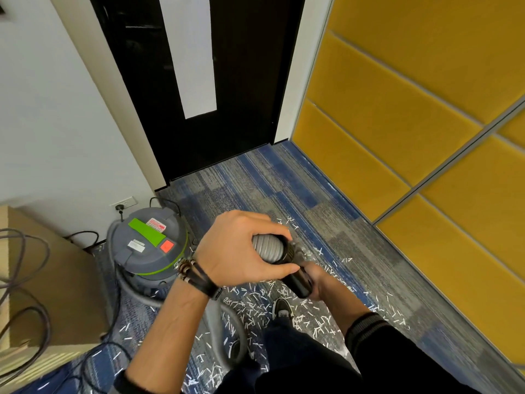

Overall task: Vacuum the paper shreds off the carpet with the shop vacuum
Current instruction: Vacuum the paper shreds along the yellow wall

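Observation:
My left hand [241, 248] grips the ribbed grey end of the vacuum hose [268, 248] at chest height. My right hand [315, 280] holds the black tube [297, 281] that meets that hose end. The grey hose [227, 322] loops down past my legs to the grey and green shop vacuum [149, 245], which stands on the carpet at the left by the wall. White paper shreds [255, 305] lie scattered over the blue and grey carpet [284, 189] around my shoe [281, 308] and towards the yellow wall.
A black door [199, 81] closes the far end. Yellow padded panels [412, 123] line the right side. A cardboard box [42, 280] with loose grey cables [25, 280] stands at the left. The vacuum's cord runs to a wall socket [123, 203].

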Demonstrator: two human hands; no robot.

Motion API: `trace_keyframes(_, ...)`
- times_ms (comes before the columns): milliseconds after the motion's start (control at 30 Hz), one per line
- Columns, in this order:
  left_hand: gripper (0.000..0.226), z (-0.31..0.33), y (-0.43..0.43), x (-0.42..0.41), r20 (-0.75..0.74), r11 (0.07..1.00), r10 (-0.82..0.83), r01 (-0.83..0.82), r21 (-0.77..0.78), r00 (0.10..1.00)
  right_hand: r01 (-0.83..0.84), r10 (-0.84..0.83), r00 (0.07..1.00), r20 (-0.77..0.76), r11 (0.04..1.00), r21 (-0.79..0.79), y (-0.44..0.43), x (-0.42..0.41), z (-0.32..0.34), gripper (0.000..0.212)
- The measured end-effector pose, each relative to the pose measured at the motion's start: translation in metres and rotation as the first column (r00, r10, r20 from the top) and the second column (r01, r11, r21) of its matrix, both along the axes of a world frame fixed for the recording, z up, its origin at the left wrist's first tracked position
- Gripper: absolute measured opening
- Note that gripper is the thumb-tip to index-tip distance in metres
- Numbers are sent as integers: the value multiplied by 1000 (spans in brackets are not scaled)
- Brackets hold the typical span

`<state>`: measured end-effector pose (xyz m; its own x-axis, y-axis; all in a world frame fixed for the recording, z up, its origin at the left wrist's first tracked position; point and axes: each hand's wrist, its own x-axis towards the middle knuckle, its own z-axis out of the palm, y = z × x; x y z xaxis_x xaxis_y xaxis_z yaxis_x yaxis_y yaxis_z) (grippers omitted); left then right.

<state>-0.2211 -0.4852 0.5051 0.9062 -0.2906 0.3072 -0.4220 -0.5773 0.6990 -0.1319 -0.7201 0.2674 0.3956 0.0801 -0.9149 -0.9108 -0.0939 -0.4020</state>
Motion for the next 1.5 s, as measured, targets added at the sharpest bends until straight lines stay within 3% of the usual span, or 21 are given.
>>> trace_keyframes(100, 35, 6, 10, -3, 37, 999, 16, -18, 34, 999, -11, 11, 998, 65, 1000, 0, 15, 8, -6, 48)
trace_keyframes(200, 37, 6, 9, 3, 22, 998, -7, 6, 60, 1000, 17, -19, 998, 53, 999, 37, 25, 10, -12, 47)
trace_keyframes(367, 39, -6, 7, 7, -60, 997, -73, 71, -26, 996, 53, -52, 998, 31, 998, -23, 6, -6, -20, 50)
trace_keyframes(533, 34, -23, 11, 8, -105, 997, -66, 62, -36, 992, 70, -74, 997, -23, 986, -154, -23, -9, -19, 26)
trace_keyframes(600, 33, -22, 14, 3, -81, 1000, -23, 23, -2, 996, 76, -81, 996, -30, 988, -136, -18, -4, -21, 22)
trace_keyframes(767, 35, -10, 22, -1, -4, 999, 19, -19, 34, 1000, 3, 1, 999, 42, 995, -95, 21, 15, -35, 46)
trace_keyframes(900, 36, -13, 25, 1, -46, 1000, -10, 10, 0, 999, 19, -19, 1000, 10, 1000, -18, 18, 11, -55, 45)
trace_keyframes(967, 37, -16, 19, 3, -79, 999, -32, 30, -34, 996, 57, -57, 998, 8, 997, -58, 12, 0, -36, 47)
trace_keyframes(1233, 35, -18, 20, -1, -57, 1000, 12, -13, -14, 998, 63, -65, 998, -22, 996, -62, 3, 9, -35, 24)
trace_keyframes(1400, 34, -18, 27, -12, 9, 998, 58, -58, -7, 998, -2, 4, 999, 32, 998, -68, 29, 18, -44, 48)
trace_keyframes(1500, 35, -21, 23, -8, -22, 997, 31, -32, -64, 999, -17, 17, 1000, 12, 999, -33, 28, 8, -30, 47)
